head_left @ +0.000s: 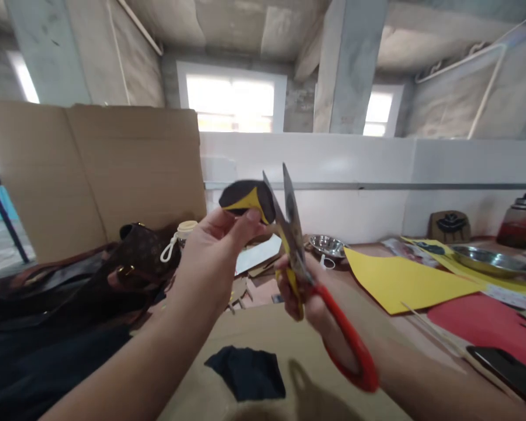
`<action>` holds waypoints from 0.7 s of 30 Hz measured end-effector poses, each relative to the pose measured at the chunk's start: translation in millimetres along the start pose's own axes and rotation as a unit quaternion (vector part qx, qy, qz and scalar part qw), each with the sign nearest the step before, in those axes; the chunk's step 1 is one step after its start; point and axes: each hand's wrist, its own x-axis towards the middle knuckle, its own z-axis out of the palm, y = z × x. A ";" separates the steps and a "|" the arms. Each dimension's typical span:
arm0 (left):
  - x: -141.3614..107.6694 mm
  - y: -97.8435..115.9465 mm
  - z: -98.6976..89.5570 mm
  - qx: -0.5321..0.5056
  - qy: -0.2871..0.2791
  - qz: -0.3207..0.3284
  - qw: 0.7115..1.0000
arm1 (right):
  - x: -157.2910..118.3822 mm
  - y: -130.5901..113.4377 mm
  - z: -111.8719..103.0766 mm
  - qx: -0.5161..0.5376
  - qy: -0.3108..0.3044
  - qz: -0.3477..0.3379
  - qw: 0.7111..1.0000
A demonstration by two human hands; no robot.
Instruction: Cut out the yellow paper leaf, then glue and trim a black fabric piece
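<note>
Between the thumb and fingers of my left hand (pixel 230 234) is a small dark piece with a yellow patch (pixel 245 196), raised above the table; its material is hard to tell. My right hand (pixel 311 298) grips red-handled scissors (pixel 353 345), their blades parted and pointing up just right of the dark piece. A yellow strip or handle part shows by the right fingers; I cannot tell which. Below both hands, a scrap of dark cloth (pixel 249 371) lies on a brown cardboard sheet (pixel 333 380).
Yellow sheets (pixel 403 280), a red sheet (pixel 473 327), a black phone-like object (pixel 508 371) and metal bowls (pixel 328 245) lie to the right. On the left are a dark brown bag (pixel 144 251) and an upright cardboard panel (pixel 135 169). A white partition (pixel 355 158) stands behind.
</note>
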 end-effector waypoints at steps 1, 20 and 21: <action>-2.2 1.1 -0.6 -0.009 -0.005 -0.011 1.000 | -4.2 0.3 0.8 -0.011 -0.017 -0.001 1.000; -16.6 6.1 3.3 -0.035 -0.007 -0.040 0.999 | -32.1 2.4 -4.9 -0.080 -0.013 0.035 0.996; -16.6 6.0 3.7 -0.027 -0.004 -0.040 0.999 | -31.9 2.8 -5.0 -0.079 -0.004 0.029 0.996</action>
